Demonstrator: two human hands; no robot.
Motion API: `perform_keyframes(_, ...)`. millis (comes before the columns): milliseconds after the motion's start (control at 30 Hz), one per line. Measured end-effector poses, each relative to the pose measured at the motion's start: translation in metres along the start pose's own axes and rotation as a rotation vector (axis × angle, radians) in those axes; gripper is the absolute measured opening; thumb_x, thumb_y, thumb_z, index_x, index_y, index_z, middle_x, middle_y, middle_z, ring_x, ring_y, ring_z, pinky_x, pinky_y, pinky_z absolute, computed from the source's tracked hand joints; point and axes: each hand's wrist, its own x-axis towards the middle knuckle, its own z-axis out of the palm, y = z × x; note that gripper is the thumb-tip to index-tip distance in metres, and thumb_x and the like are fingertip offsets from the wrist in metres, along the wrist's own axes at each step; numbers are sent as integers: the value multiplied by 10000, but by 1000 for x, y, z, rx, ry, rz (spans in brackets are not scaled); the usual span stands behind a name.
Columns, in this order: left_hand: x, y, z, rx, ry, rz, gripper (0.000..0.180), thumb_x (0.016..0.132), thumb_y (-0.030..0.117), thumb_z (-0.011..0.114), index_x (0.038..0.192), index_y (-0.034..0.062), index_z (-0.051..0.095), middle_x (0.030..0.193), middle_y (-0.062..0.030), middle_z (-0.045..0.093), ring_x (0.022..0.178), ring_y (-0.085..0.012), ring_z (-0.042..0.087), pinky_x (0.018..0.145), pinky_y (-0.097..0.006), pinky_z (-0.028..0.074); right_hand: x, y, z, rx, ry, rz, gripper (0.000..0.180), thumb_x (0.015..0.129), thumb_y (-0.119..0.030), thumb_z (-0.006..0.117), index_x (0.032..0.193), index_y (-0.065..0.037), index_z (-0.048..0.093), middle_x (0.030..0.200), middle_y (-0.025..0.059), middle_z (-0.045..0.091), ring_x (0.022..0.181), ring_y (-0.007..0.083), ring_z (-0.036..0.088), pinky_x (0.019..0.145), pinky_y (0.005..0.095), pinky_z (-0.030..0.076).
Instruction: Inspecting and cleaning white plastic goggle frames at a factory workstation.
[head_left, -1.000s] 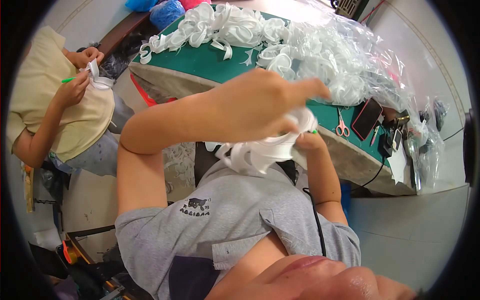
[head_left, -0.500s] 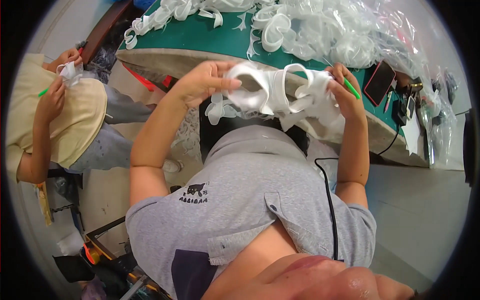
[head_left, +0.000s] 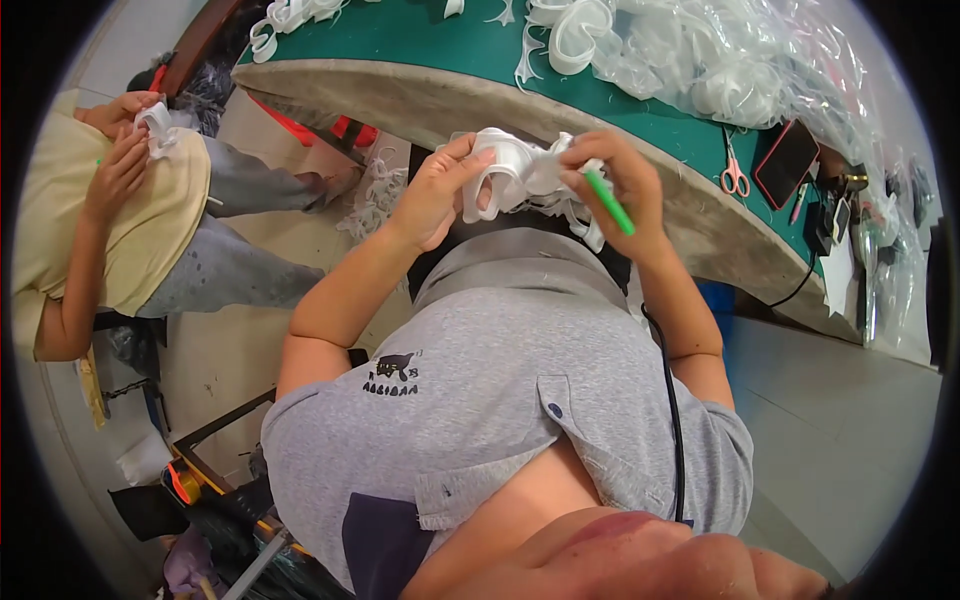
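My left hand [head_left: 435, 195] pinches a glossy white piece [head_left: 512, 155] with curved openings, fingers behind it and thumb in front. My right hand [head_left: 625, 185] is closed around a slim tool with a bright green handle [head_left: 609, 201]; its working end is hidden. The right fingertips meet the right end of the bunched white pieces, close to my left hand. More white loops [head_left: 590, 230] hang below, over my lap. Both hands are in front of the table's near edge.
A green-topped table [head_left: 400, 40] holds white loops and clear plastic bags [head_left: 690, 60]. Pink-handled scissors [head_left: 735, 178], a phone [head_left: 786, 165] and a cable lie at right. A co-worker [head_left: 130, 200] on the left handles a white piece. White scraps [head_left: 375, 200] lie on the floor.
My right hand has moved left toward my left hand, and the stretched-out white pieces are now bunched between them. The pink scissors have come into sight on the table.
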Motion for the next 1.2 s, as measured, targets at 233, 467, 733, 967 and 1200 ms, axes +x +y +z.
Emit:
perform_keyframes(233,1,2,15,160,112,63,184,933,192,549,1060,61,570,776,8,612,519,-28,491,455,-167,381,6,1,10,-120,1,-225,123,825,22,626,947,10,637,899,151,660,836,250,646,720,304,508)
perform_keyframes(467,-1,-9,-71,1636,-127,291,299,827,246,668,1027,29,620,776,-109,638,678,-245,613,609,-335,471,27,-4,-30,35,27,-178,139,862,-91,609,916,37,617,833,123,634,833,215,615,772,310,475)
perform_keyframes(733,-3,60,21,722,431,848,835,912,49,526,1465,71,-100,615,-8,504,534,-58,440,521,-184,356,115,-57,-156,-67,161,-167,735,817,-218,491,1462,-43,184,675,99,605,611,162,567,587,273,455)
perform_keyframes(967,-3,66,26,657,549,999,918,899,13,524,1437,101,-214,604,-7,491,519,-66,441,526,-185,356,161,-104,-223,-329,150,-213,799,772,-181,459,1489,-105,116,626,88,539,556,144,511,539,252,411)
perform_keyframes(1200,-8,55,24,636,562,858,922,894,17,533,1441,109,-203,590,-18,504,512,-66,451,535,-184,365,168,-121,-259,-255,9,-155,789,752,-98,425,1485,-86,135,618,93,520,543,158,490,515,257,374)
